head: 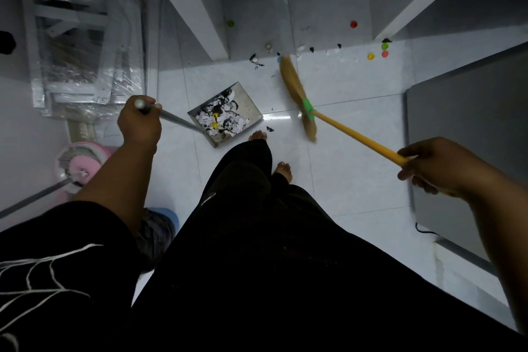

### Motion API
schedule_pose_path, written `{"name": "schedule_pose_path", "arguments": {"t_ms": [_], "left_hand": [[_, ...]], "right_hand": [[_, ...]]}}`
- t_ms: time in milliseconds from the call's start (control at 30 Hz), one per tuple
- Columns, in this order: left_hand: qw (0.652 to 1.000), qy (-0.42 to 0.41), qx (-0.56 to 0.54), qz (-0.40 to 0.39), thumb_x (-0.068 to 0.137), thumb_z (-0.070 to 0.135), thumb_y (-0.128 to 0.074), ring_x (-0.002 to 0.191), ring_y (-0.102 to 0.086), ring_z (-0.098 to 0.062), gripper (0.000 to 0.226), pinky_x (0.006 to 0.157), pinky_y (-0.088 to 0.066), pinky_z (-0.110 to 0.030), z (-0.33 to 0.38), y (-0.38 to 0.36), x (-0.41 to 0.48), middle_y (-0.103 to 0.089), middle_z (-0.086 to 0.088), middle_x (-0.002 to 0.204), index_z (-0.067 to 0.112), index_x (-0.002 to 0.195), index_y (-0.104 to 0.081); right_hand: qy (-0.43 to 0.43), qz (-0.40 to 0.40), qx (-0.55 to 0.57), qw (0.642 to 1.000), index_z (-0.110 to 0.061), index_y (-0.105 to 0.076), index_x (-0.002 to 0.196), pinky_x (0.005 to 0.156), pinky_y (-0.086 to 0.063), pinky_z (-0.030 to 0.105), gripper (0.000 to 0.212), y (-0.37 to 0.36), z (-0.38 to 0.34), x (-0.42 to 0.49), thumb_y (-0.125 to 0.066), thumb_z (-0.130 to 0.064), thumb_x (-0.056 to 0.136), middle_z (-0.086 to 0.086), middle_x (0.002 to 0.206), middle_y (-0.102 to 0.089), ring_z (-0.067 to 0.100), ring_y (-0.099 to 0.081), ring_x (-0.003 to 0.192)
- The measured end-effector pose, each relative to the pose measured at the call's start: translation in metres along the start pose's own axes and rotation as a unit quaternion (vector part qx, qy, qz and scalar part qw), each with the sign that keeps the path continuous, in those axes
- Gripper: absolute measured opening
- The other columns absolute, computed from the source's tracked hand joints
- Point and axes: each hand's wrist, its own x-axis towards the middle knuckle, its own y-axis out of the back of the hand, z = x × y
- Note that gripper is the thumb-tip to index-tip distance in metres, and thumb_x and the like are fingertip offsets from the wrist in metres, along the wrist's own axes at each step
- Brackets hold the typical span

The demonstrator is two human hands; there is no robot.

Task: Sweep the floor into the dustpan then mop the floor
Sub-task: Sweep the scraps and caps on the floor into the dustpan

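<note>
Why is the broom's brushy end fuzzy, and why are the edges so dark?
Head view: the broom smears at its bristle end from motion blur, while the dustpan looks sharp; light pools on the middle floor tiles; the corners fall dark, and the wide lens bends straight walls.

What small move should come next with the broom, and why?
Probably draw the broom in the right hand back toward the dustpan held by the left hand. Its bristle tip sits among the black scraps by the white furniture leg, while the pan's open edge faces that way and already holds swept paper.
</note>
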Motion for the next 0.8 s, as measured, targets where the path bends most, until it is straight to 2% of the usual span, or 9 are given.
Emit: {"name": "schedule_pose_path", "arguments": {"t_ms": [100, 167, 300, 433, 533, 667, 700, 800], "left_hand": [[1.0, -0.004, -0.004, 0.014, 0.086, 0.017, -0.065, 0.09, -0.061, -0.018, 0.01, 0.086, -0.051, -0.031, -0.01, 0.016, -0.006, -0.066, -0.002, 0.098, 0.026, 0.089, -0.061], [1.0, -0.007, -0.016, 0.018, 0.087, 0.015, -0.065, 0.092, -0.061, -0.018, 0.01, 0.086, -0.05, -0.03, -0.015, 0.025, -0.008, -0.065, -0.003, 0.098, 0.024, 0.091, -0.061], [0.999, 0.002, -0.021, 0.039, 0.086, 0.012, -0.065, 0.086, -0.058, -0.015, 0.023, 0.083, -0.05, -0.03, -0.021, 0.037, -0.007, -0.063, -0.001, 0.093, 0.031, 0.077, -0.056], [0.999, 0.018, -0.013, 0.05, 0.085, 0.016, -0.065, 0.087, -0.059, -0.014, 0.024, 0.084, -0.05, -0.028, -0.028, 0.046, -0.002, -0.064, 0.001, 0.095, 0.035, 0.074, -0.056], [0.999, 0.018, -0.011, 0.044, 0.084, 0.016, -0.065, 0.09, -0.059, -0.012, 0.024, 0.085, -0.049, -0.024, -0.034, 0.047, 0.0, -0.064, 0.002, 0.096, 0.035, 0.074, -0.055], [0.998, 0.019, -0.02, 0.055, 0.086, 0.013, -0.063, 0.076, -0.057, 0.005, 0.021, 0.069, -0.04, 0.0, -0.039, 0.054, 0.006, -0.06, 0.014, 0.083, 0.031, 0.079, -0.055], [0.998, 0.02, -0.018, 0.059, 0.086, 0.013, -0.063, 0.076, -0.057, 0.005, 0.023, 0.068, -0.039, 0.002, -0.04, 0.057, 0.009, -0.06, 0.013, 0.084, 0.033, 0.078, -0.055], [0.998, 0.018, -0.004, 0.054, 0.086, 0.016, -0.064, 0.087, -0.056, -0.007, 0.026, 0.069, -0.038, 0.0, -0.044, 0.065, 0.021, -0.062, 0.006, 0.094, 0.036, 0.074, -0.052]], "right_hand": [[0.013, -0.035, 0.063, 0.997, -0.009, -0.063, 0.118, 0.047, -0.048, 0.03, 0.027, 0.004, -0.002, -0.003, -0.055, -0.002, 0.093, 0.006, 0.071, -0.074, 0.017, -0.058, 0.05], [0.026, -0.057, 0.084, 0.994, -0.008, -0.064, 0.113, 0.047, -0.048, 0.032, 0.023, 0.005, -0.009, -0.002, -0.053, -0.002, 0.095, 0.009, 0.076, -0.075, 0.019, -0.057, 0.052], [0.035, -0.111, 0.116, 0.986, -0.004, -0.064, 0.109, 0.041, -0.044, 0.026, 0.02, 0.001, -0.028, 0.01, -0.052, 0.001, 0.094, 0.016, 0.081, -0.075, 0.015, -0.054, 0.047], [0.026, -0.14, 0.094, 0.985, -0.002, -0.064, 0.112, 0.042, -0.045, 0.024, 0.022, -0.016, -0.055, 0.035, -0.054, 0.0, 0.093, 0.016, 0.083, -0.075, 0.015, -0.056, 0.048], [0.032, -0.118, 0.031, 0.992, -0.002, -0.065, 0.113, 0.043, -0.045, 0.023, 0.025, -0.039, -0.084, 0.06, -0.057, 0.002, 0.089, 0.012, 0.076, -0.075, 0.016, -0.057, 0.048], [0.029, -0.075, -0.047, 0.996, 0.004, -0.068, 0.107, 0.054, -0.045, 0.028, 0.022, -0.054, -0.123, 0.093, -0.061, 0.001, 0.085, 0.021, 0.084, -0.073, 0.025, -0.058, 0.056], [0.024, -0.062, -0.054, 0.996, 0.005, -0.068, 0.105, 0.054, -0.045, 0.028, 0.021, -0.053, -0.13, 0.1, -0.06, 0.0, 0.086, 0.021, 0.083, -0.073, 0.025, -0.057, 0.055], [0.007, -0.015, -0.057, 0.998, 0.005, -0.069, 0.101, 0.048, -0.045, 0.025, 0.018, -0.042, -0.145, 0.112, -0.06, 0.0, 0.087, 0.013, 0.067, -0.069, 0.019, -0.056, 0.045]]}}
